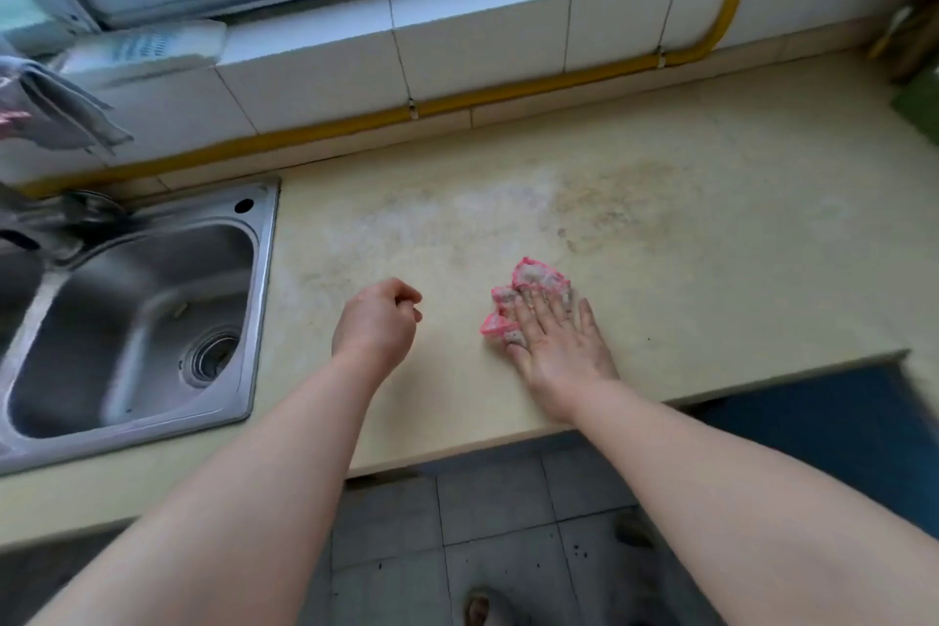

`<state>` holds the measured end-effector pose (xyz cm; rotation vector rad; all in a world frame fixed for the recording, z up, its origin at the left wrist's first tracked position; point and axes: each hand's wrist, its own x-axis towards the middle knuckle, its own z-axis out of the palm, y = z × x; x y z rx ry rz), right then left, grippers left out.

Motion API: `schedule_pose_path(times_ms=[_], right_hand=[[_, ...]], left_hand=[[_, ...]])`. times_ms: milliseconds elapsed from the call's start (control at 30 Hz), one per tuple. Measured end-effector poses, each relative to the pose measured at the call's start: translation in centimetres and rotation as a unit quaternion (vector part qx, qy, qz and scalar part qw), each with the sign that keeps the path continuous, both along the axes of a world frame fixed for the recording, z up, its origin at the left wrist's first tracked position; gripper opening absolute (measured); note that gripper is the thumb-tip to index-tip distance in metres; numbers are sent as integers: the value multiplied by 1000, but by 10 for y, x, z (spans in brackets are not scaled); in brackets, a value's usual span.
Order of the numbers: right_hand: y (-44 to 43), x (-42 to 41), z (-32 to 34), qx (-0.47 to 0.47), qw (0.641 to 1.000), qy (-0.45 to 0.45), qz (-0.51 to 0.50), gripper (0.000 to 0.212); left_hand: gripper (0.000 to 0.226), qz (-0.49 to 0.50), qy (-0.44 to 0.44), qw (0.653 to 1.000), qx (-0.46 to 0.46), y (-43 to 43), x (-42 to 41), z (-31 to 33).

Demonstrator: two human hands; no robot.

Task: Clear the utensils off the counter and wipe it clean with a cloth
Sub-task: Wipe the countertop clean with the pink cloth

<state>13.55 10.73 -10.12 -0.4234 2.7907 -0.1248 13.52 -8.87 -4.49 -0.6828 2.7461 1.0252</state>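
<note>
A: Where's the cloth (526,292)?

B: On the counter (711,229), near its front edge, about midway along the bare stretch right of the sink (152,300). It's pink-edged and grey with dirt, bunched up.

A: Who has it?

B: The right hand (556,341). It lies flat on top, palm down, fingers (538,308) spread and straight, pressing the cloth to the surface. Not a clench, just an open palm bearing down; the cloth sticks out past the fingertips and to the thumb side.

A: And the left hand (378,320)?

B: Loosely curled into a fist, beside the right one and nearer the sink, close to the front edge. I can't tell whether it touches the counter, and nothing shows in it.

A: The counter itself?

B: Cream, with a pale smeared band and a brownish stain toward the back, beyond the cloth.

A: Anything along the back edge?

B: A yellow pipe (508,92) runs along it under white tiles (482,31), then climbs at the right. A grey rag (66,112) hangs at the far left above the tap (56,224).
</note>
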Motion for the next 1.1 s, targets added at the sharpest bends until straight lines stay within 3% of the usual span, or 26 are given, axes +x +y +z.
schedule_pose_path(times_ms=[200, 367, 433, 600, 767, 867, 967, 1100], right_hand=[[110, -4, -3, 63, 972, -8, -227, 64], [113, -1, -9, 46, 927, 14, -373, 65], [92, -2, -9, 38, 937, 20, -347, 66], [17, 17, -7, -35, 987, -2, -156, 68], [-35, 37, 6, -110, 989, -94, 6, 64], [-12, 30, 25, -242, 966, -81, -49, 54], [43, 27, 32, -292, 941, 59, -160, 50], [120, 28, 29, -278, 921, 93, -256, 44]], left_hand=[[29, -85, 16, 994, 63, 43, -3, -1], [27, -120, 0, 990, 70, 47, 12, -11], [27, -107, -6, 992, 60, 39, 19, -11], [26, -30, 4, 999, 41, 16, 35, -3], [27, -37, -10, 998, -59, 15, 50, -3], [50, -186, -45, 968, -163, 26, 65, -9], [70, -309, -67, 926, -207, 54, 72, -20], [71, -278, -129, 927, -217, 96, 62, -41]])
